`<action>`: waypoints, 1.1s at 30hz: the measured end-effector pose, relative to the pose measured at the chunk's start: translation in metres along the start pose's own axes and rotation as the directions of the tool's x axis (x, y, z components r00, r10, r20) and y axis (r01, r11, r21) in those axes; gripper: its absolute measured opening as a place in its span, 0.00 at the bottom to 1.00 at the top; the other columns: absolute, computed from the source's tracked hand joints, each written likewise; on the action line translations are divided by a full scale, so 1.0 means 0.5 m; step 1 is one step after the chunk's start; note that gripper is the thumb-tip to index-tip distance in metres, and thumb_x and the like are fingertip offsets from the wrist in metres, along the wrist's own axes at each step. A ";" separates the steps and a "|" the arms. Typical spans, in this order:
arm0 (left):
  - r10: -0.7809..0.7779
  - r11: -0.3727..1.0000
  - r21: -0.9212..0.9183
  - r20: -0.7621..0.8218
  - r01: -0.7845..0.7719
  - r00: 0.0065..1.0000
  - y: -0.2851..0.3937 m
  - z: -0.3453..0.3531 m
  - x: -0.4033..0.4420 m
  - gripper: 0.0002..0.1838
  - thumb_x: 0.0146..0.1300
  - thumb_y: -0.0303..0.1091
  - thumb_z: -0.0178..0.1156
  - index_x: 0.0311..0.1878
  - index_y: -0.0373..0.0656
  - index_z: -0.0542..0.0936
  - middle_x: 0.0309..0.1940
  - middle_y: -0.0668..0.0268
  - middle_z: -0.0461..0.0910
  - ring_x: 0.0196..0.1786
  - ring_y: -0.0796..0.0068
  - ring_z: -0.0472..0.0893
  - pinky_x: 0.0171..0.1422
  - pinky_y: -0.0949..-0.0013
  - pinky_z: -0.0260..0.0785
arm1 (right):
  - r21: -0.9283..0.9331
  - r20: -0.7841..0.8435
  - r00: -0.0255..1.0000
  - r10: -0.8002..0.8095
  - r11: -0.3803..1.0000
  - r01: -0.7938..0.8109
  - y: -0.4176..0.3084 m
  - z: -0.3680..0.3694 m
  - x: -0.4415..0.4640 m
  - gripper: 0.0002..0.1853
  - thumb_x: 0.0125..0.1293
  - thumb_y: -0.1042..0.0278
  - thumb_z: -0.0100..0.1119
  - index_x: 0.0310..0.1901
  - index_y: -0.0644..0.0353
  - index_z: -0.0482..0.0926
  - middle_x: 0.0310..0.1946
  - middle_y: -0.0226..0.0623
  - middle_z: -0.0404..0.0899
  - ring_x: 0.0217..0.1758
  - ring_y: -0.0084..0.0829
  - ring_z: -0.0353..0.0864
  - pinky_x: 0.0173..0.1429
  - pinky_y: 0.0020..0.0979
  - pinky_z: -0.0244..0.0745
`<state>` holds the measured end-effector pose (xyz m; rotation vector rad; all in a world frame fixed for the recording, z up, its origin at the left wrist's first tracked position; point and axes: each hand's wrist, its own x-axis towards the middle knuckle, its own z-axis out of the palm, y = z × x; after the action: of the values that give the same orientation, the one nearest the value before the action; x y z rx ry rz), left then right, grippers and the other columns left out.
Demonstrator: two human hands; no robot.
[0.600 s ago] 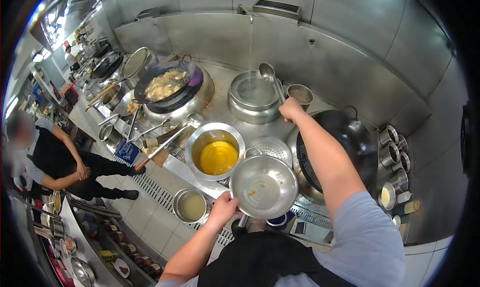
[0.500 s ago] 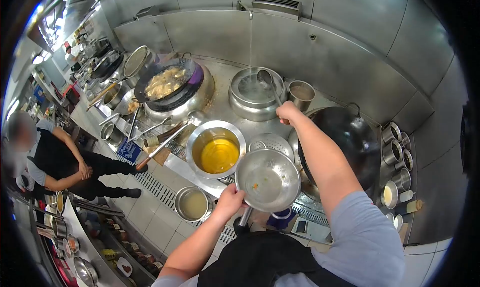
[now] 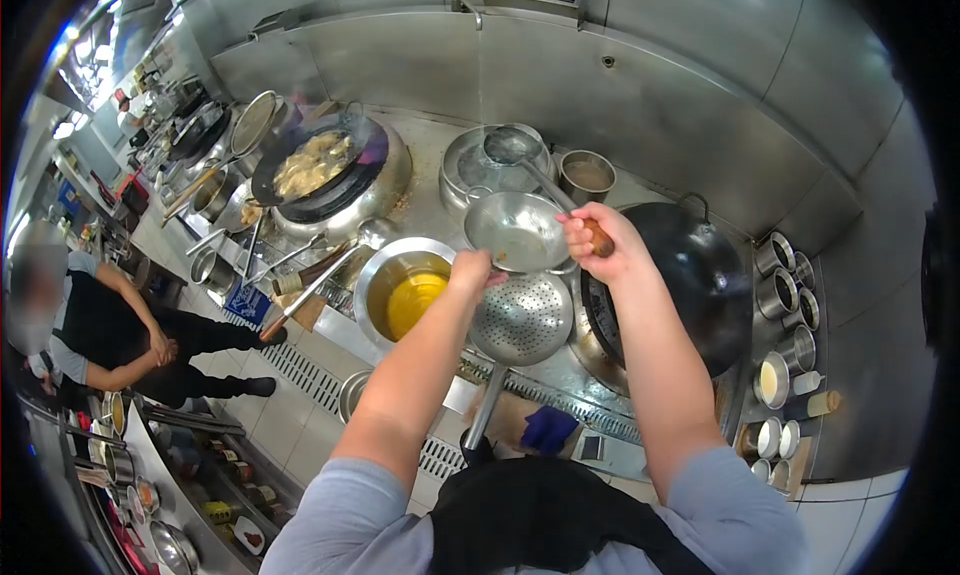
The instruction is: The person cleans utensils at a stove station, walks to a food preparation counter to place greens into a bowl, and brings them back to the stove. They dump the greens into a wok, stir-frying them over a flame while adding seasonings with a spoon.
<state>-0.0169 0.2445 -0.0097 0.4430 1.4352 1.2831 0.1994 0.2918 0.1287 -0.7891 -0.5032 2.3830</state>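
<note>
My left hand (image 3: 472, 274) is closed on the near edge of a shallow metal bowl (image 3: 513, 233), which is tilted beside the round water pot (image 3: 458, 165). Wrapped round the wooden handle of a ladle is my right hand (image 3: 606, 243); the ladle's bowl (image 3: 511, 145) is over that pot. Below the metal bowl lies a perforated strainer (image 3: 521, 320), its handle pointing toward my body. To the left of it stands a metal pot with yellow liquid (image 3: 411, 300), partly hidden by my left forearm.
A black wok (image 3: 690, 275) sits at the right, a wok with frying food (image 3: 316, 165) at the left. A small pot (image 3: 587, 176) stands behind my right hand. Metal cups (image 3: 777, 293) line the right edge. A person (image 3: 120, 325) stands at the left, hands together.
My left hand has moved forward with the metal bowl, away from my body, uncovering the strainer. My right hand has turned, showing the ladle's wooden handle. The view has shifted slightly.
</note>
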 end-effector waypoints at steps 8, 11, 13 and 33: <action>0.027 0.999 -0.035 -0.039 -0.028 0.999 0.003 0.019 0.071 0.14 0.62 0.23 0.46 0.47 0.23 0.73 0.40 0.48 0.80 0.34 0.60 0.84 0.35 0.68 0.83 | -0.264 -0.100 0.988 -0.120 0.960 0.090 0.007 0.023 -0.169 0.09 0.63 0.75 0.51 0.44 0.68 0.70 0.21 0.30 0.71 0.17 0.20 0.66 0.19 0.22 0.60; 0.023 0.999 -0.039 -0.084 -0.027 0.996 0.002 0.005 0.078 0.16 0.62 0.23 0.46 0.49 0.21 0.73 0.43 0.46 0.80 0.33 0.59 0.84 0.32 0.68 0.83 | -0.302 -0.131 0.980 -0.147 0.948 0.102 0.016 0.007 -0.199 0.10 0.63 0.75 0.51 0.46 0.68 0.70 0.22 0.31 0.71 0.17 0.20 0.67 0.19 0.23 0.61; -0.003 0.999 -0.043 -0.086 -0.001 0.996 -0.001 0.002 0.067 0.17 0.62 0.23 0.47 0.51 0.20 0.72 0.45 0.44 0.79 0.33 0.57 0.85 0.29 0.68 0.83 | -0.406 -0.130 0.973 -0.188 0.906 0.121 0.022 -0.003 -0.211 0.10 0.63 0.75 0.51 0.45 0.67 0.70 0.22 0.31 0.72 0.17 0.20 0.68 0.19 0.23 0.61; 0.340 0.886 0.369 -0.104 -0.282 0.935 0.050 -0.039 0.054 0.14 0.59 0.22 0.49 0.48 0.27 0.74 0.43 0.44 0.80 0.38 0.51 0.85 0.39 0.60 0.82 | -0.755 -0.164 0.943 -0.288 0.652 0.068 0.071 -0.035 -0.217 0.15 0.63 0.74 0.54 0.51 0.66 0.72 0.22 0.30 0.71 0.13 0.20 0.67 0.18 0.22 0.62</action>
<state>-0.0518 0.2666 -0.0044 0.8522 1.7981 1.3427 0.2681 0.2000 0.1432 -1.3164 -1.4167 1.7856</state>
